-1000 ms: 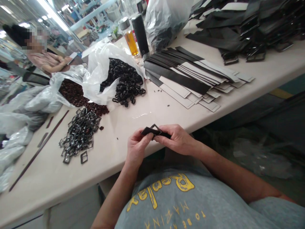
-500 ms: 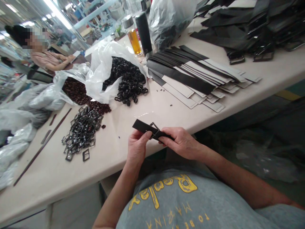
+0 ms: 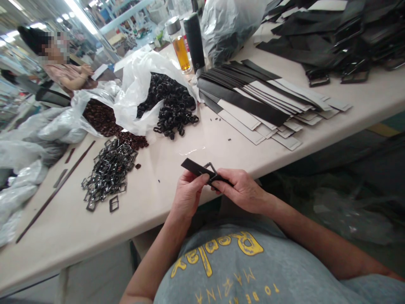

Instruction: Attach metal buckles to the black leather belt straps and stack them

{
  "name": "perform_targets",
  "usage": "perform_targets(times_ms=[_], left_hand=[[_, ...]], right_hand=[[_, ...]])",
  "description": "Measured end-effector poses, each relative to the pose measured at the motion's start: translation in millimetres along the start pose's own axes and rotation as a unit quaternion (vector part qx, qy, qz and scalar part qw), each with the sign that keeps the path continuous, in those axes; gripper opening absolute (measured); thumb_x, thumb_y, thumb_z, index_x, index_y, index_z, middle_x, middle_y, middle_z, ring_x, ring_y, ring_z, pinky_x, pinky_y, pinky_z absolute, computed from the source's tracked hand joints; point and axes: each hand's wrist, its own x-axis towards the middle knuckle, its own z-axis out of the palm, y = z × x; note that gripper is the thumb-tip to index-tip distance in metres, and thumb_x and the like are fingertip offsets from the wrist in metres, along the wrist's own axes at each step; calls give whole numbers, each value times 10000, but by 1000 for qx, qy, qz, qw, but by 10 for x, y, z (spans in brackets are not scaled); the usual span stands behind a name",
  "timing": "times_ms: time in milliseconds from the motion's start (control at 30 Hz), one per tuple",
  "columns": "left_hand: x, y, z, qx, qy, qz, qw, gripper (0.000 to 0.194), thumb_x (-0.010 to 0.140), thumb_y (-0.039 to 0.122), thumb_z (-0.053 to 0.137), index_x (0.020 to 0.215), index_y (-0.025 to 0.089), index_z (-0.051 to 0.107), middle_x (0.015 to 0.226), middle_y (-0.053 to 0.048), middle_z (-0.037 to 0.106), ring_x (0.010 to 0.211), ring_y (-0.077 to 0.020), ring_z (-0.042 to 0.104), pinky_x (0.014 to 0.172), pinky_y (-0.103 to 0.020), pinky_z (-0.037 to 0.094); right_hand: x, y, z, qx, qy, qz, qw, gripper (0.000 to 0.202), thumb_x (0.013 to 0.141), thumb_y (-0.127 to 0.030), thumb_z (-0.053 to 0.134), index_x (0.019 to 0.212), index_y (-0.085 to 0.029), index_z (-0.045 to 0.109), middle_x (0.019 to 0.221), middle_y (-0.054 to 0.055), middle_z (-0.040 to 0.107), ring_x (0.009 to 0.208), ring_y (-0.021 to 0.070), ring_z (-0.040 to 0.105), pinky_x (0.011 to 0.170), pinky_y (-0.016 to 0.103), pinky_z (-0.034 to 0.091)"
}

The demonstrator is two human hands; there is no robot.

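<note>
A black strap (image 3: pixel 192 166) with a dark metal buckle (image 3: pixel 211 168) on it is held between both hands over the table's front edge. My left hand (image 3: pixel 189 190) pinches the strap just left of the buckle, its thumb on top. On the buckle's other side my right hand (image 3: pixel 242 188) grips the strap, with its fingers wrapped round it. Part of the strap is hidden under the fingers. Loose buckles (image 3: pixel 110 169) lie in a heap on the table (image 3: pixel 148 194) to the left. Flat black and white strips (image 3: pixel 253 99) are stacked to the right.
Black loops (image 3: pixel 175 107) and dark brown pieces (image 3: pixel 99 118) spill from plastic bags. A bottle of amber liquid (image 3: pixel 181 50) stands beside a black flask (image 3: pixel 194 42). Straps with buckles (image 3: pixel 341 46) pile up at the back right. Another person (image 3: pixel 68 71) is at the far left.
Both hands and the strap have shifted slightly to the right in view, my left hand more. The buckle's frame sits a little closer to my right hand. The other person's arms have moved.
</note>
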Motion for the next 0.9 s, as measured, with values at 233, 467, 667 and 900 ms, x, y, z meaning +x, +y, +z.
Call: perform_targets(times_ms=[233,467,667,900], left_hand=[[-57,-24,-69,68,17,43,997,168,680,313,859,755,185,780,682,7,718,613,-101,611,639,-222,509],[-42,-33,-84,75,85,99,989,248,697,246,845,941,230,801,938,-17,764,851,-130,656,821,-233,509],[-25,-61,-88,208,59,283,934,91,793,228,780,881,253,783,997,-14,700,902,-135,654,798,-235,533],[-135,4,-91,353,-59,386,850,276,924,396,635,1147,286,755,1250,-86,675,1115,-233,650,950,-372,540]], right_hand=[[-4,-29,11,8,33,20,999,278,983,-362,514,777,-185,574,664,-4,631,598,123,593,575,238,435],[-5,-46,-5,-47,20,-62,997,232,974,-281,519,768,-182,558,670,-14,594,610,112,545,582,232,402],[0,-72,67,5,39,-23,999,247,958,-291,542,735,-185,552,624,-27,559,558,101,523,534,218,400],[-5,-96,135,180,75,75,978,302,946,-451,568,813,-181,579,657,-21,576,526,102,544,489,207,467]])
